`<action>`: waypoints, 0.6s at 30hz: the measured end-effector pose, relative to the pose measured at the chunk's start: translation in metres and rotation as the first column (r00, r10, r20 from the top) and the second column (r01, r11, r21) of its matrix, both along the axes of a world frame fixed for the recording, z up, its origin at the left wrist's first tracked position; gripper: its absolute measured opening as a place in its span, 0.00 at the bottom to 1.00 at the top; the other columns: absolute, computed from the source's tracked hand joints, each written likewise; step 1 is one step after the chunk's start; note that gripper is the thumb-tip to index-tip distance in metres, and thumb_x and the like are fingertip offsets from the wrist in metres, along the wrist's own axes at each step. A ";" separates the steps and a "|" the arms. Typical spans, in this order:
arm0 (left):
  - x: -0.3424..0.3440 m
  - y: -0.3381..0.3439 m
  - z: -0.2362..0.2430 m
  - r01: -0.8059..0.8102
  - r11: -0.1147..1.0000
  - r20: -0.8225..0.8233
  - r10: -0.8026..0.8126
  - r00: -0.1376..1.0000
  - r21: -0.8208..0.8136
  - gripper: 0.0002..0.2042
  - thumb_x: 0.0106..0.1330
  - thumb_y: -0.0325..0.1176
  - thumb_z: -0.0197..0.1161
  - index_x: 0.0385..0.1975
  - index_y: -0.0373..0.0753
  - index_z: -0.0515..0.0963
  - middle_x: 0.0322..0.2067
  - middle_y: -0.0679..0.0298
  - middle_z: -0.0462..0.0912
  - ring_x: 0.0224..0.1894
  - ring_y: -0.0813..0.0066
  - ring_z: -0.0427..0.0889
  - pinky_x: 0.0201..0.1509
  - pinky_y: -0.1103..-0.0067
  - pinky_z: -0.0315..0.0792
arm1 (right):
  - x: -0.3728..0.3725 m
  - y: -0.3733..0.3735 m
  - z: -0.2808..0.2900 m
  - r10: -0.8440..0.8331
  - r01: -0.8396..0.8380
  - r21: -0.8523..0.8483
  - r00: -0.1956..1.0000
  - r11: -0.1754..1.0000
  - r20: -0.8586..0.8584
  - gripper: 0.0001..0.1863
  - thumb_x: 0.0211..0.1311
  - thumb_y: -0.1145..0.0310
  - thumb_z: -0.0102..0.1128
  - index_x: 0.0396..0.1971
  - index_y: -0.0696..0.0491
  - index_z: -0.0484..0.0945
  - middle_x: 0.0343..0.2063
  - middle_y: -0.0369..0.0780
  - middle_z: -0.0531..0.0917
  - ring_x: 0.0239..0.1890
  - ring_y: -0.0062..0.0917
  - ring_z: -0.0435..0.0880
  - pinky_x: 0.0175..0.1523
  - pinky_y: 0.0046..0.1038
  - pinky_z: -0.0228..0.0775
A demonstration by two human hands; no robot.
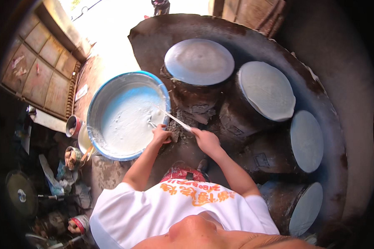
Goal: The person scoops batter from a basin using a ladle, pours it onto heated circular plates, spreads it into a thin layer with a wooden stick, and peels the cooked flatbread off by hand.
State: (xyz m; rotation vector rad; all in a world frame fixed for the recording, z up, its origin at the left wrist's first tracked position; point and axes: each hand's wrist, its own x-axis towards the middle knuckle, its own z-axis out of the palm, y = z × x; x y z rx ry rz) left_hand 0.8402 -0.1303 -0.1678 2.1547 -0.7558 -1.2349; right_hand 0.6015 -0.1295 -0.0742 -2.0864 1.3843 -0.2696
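Observation:
A big blue basin (96,143) of thick white batter (126,124) stands in front of me to the left. My right hand (206,141) is closed round the near end of a long pale stick (173,118). Its far end reaches over the basin's right rim, above the batter. My left hand (162,135) is at the rim's near right side, fingers curled. A short pale piece shows just beyond those fingers, and I cannot make out what they grip.
Several drum stoves with round griddle tops (199,62) curve round my right. A pale sheet (268,89) covers the second, its edge overhanging. Left of the basin stand a red tin (73,126), a pale bucket (84,139) and a container of brown lumps (72,157).

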 end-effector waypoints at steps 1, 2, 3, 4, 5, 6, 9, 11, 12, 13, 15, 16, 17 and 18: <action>0.022 0.007 0.005 -0.136 0.991 -0.009 0.136 0.991 0.011 0.34 0.48 0.24 0.68 0.58 0.46 0.63 0.38 0.54 0.72 0.33 0.65 0.76 0.25 0.71 0.81 | 0.038 -0.026 0.004 0.083 -0.084 -0.060 0.996 0.995 -0.017 0.14 0.62 0.67 0.47 0.45 0.46 0.76 0.31 0.46 0.82 0.35 0.43 0.81 0.38 0.42 0.72; 0.042 0.013 0.005 -0.250 0.968 -0.027 0.251 0.968 0.023 0.39 0.47 0.23 0.68 0.62 0.51 0.59 0.34 0.55 0.73 0.29 0.65 0.76 0.22 0.72 0.79 | 0.070 -0.050 0.004 0.145 -0.150 -0.119 0.988 0.982 -0.046 0.13 0.62 0.68 0.45 0.43 0.47 0.77 0.30 0.46 0.82 0.35 0.43 0.81 0.37 0.43 0.72; 0.084 0.018 -0.040 -0.406 0.913 -0.176 0.406 0.897 0.038 0.43 0.49 0.22 0.68 0.65 0.49 0.52 0.26 0.56 0.74 0.21 0.68 0.74 0.16 0.74 0.72 | 0.115 -0.073 -0.003 0.156 -0.171 -0.122 0.979 0.978 -0.129 0.14 0.61 0.69 0.45 0.44 0.49 0.77 0.30 0.46 0.83 0.36 0.41 0.82 0.38 0.42 0.73; 0.084 0.005 -0.029 -0.456 0.886 -0.256 0.461 0.849 0.084 0.40 0.51 0.22 0.66 0.65 0.42 0.53 0.19 0.60 0.72 0.14 0.71 0.70 0.13 0.75 0.65 | 0.135 -0.097 -0.020 0.114 -0.142 -0.112 0.967 0.983 -0.226 0.15 0.59 0.71 0.45 0.44 0.50 0.77 0.30 0.46 0.83 0.37 0.39 0.83 0.40 0.41 0.74; 0.095 0.031 -0.050 -0.318 0.948 -0.302 0.309 0.902 0.021 0.38 0.53 0.23 0.65 0.65 0.40 0.54 0.19 0.60 0.71 0.13 0.72 0.70 0.13 0.75 0.64 | 0.155 -0.104 -0.032 0.196 -0.196 0.033 0.925 0.980 -0.326 0.15 0.58 0.72 0.46 0.43 0.55 0.77 0.32 0.46 0.84 0.39 0.37 0.84 0.41 0.41 0.75; 0.121 0.031 -0.058 -0.182 0.978 -0.326 0.140 0.935 -0.102 0.36 0.56 0.24 0.63 0.65 0.38 0.54 0.19 0.60 0.71 0.13 0.73 0.69 0.13 0.76 0.63 | 0.169 -0.095 -0.039 0.295 -0.293 0.058 0.899 0.954 -0.324 0.15 0.58 0.71 0.46 0.42 0.55 0.77 0.32 0.46 0.84 0.38 0.37 0.84 0.42 0.41 0.75; 0.153 0.037 0.027 -0.295 0.953 -0.522 0.217 0.825 -0.071 0.32 0.62 0.26 0.56 0.67 0.45 0.53 0.19 0.65 0.67 0.12 0.79 0.63 0.12 0.79 0.59 | 0.142 -0.095 0.001 0.255 -0.248 0.059 0.938 0.967 -0.236 0.12 0.57 0.71 0.46 0.38 0.56 0.76 0.30 0.48 0.83 0.35 0.43 0.84 0.39 0.44 0.75; 0.153 0.026 0.052 -0.313 0.950 -0.599 0.248 0.762 -0.005 0.30 0.66 0.28 0.52 0.68 0.51 0.52 0.20 0.67 0.65 0.12 0.82 0.60 0.12 0.82 0.56 | 0.129 -0.095 0.011 0.124 -0.113 0.064 0.967 0.992 -0.225 0.11 0.57 0.72 0.44 0.39 0.53 0.74 0.28 0.51 0.82 0.33 0.47 0.82 0.38 0.47 0.73; 0.158 0.021 0.046 -0.327 0.945 -0.598 0.263 0.757 0.001 0.30 0.66 0.28 0.52 0.68 0.51 0.52 0.20 0.67 0.65 0.12 0.82 0.60 0.12 0.82 0.56 | 0.140 -0.093 0.009 0.140 -0.127 0.070 0.964 0.989 -0.225 0.11 0.57 0.72 0.44 0.39 0.53 0.74 0.28 0.51 0.82 0.33 0.47 0.82 0.38 0.47 0.73; 0.162 0.015 0.034 -0.336 0.941 -0.611 0.283 0.740 0.028 0.30 0.66 0.28 0.51 0.68 0.51 0.51 0.19 0.67 0.65 0.12 0.82 0.60 0.12 0.83 0.56 | 0.145 -0.081 0.006 0.214 -0.192 0.105 0.936 0.976 -0.278 0.13 0.57 0.72 0.44 0.41 0.53 0.73 0.27 0.51 0.82 0.33 0.46 0.83 0.38 0.46 0.73; 0.189 -0.014 0.016 -0.336 0.942 -0.610 0.280 0.741 0.023 0.31 0.65 0.27 0.50 0.68 0.51 0.50 0.19 0.68 0.64 0.12 0.82 0.60 0.12 0.82 0.56 | 0.156 -0.092 0.011 0.236 -0.221 0.083 0.920 0.972 -0.314 0.17 0.58 0.71 0.45 0.48 0.50 0.72 0.26 0.51 0.82 0.31 0.46 0.82 0.37 0.46 0.73; 0.193 -0.018 0.000 -0.355 0.933 -0.599 0.312 0.737 0.050 0.31 0.65 0.27 0.49 0.68 0.51 0.49 0.18 0.68 0.63 0.12 0.82 0.60 0.12 0.83 0.57 | 0.154 -0.092 0.016 0.210 -0.188 0.098 0.926 0.977 -0.315 0.19 0.59 0.70 0.46 0.52 0.49 0.70 0.26 0.51 0.81 0.31 0.46 0.82 0.36 0.47 0.72; 0.192 -0.032 -0.007 -0.402 0.912 -0.652 0.353 0.671 0.081 0.31 0.65 0.27 0.49 0.68 0.52 0.48 0.18 0.69 0.63 0.12 0.83 0.59 0.12 0.84 0.57 | 0.162 -0.096 0.007 0.153 -0.138 0.069 0.940 0.988 -0.306 0.20 0.59 0.71 0.46 0.54 0.50 0.70 0.25 0.51 0.81 0.30 0.46 0.82 0.35 0.46 0.73; 0.190 -0.044 -0.014 -0.447 0.887 -0.699 0.392 0.598 0.115 0.31 0.66 0.27 0.49 0.68 0.53 0.47 0.17 0.69 0.62 0.12 0.84 0.59 0.12 0.85 0.56 | 0.166 -0.094 0.001 0.156 -0.138 0.079 0.936 0.987 -0.315 0.20 0.59 0.71 0.46 0.54 0.50 0.70 0.25 0.51 0.81 0.30 0.46 0.82 0.35 0.46 0.73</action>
